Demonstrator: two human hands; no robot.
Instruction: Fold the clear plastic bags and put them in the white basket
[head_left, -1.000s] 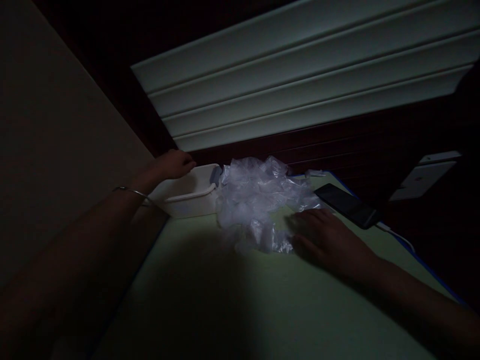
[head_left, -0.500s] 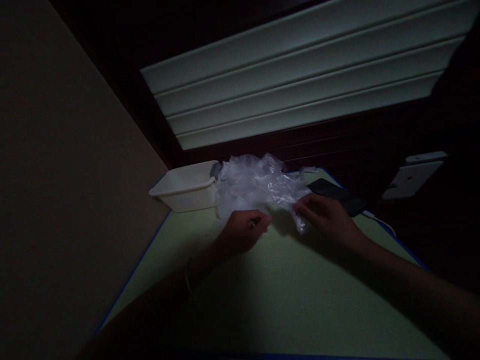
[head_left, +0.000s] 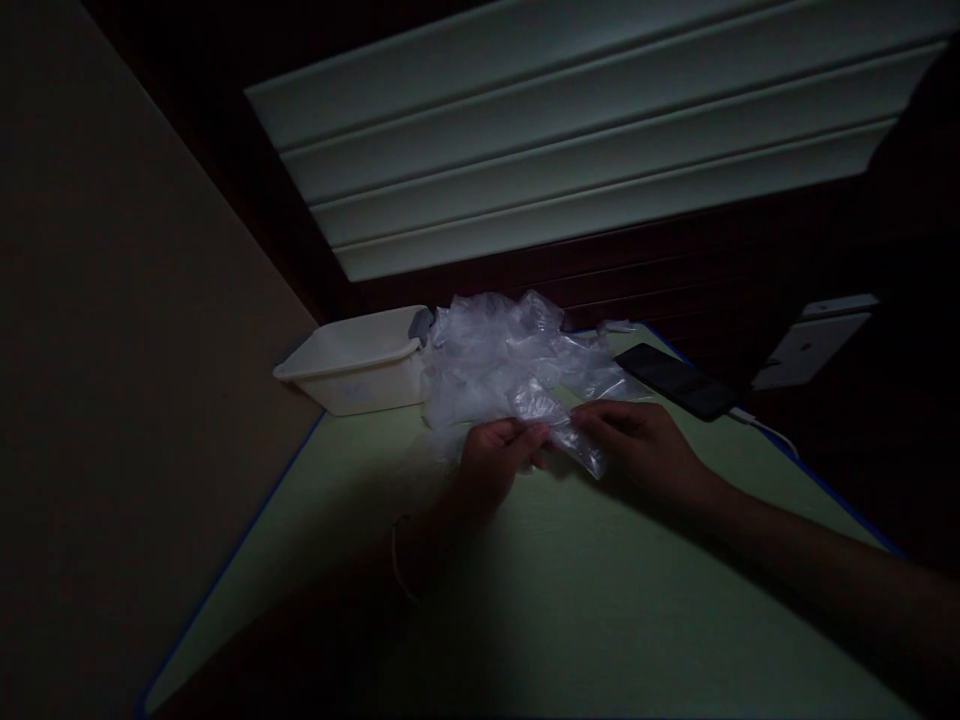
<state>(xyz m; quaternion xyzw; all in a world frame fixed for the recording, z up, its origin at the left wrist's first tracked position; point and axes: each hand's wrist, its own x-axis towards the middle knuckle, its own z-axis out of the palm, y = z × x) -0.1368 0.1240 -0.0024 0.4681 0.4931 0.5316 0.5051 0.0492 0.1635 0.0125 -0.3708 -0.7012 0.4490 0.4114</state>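
The scene is very dim. A heap of clear plastic bags [head_left: 502,355] lies on the pale green table [head_left: 570,600] toward its far side. My left hand [head_left: 495,462] and my right hand [head_left: 637,448] meet in front of the heap, each pinching one small clear bag [head_left: 559,428] between them. A thin bracelet circles my left wrist.
A white plastic tub [head_left: 352,372] stands at the table's far left corner, beside the heap. A dark phone [head_left: 679,382] with a white cable lies at the far right. A wall runs along the left; a white device [head_left: 814,345] sits off the table to the right.
My left hand left the tub's rim and came to the heap. Both hands now pinch one small bag, drawn slightly out of the pile.
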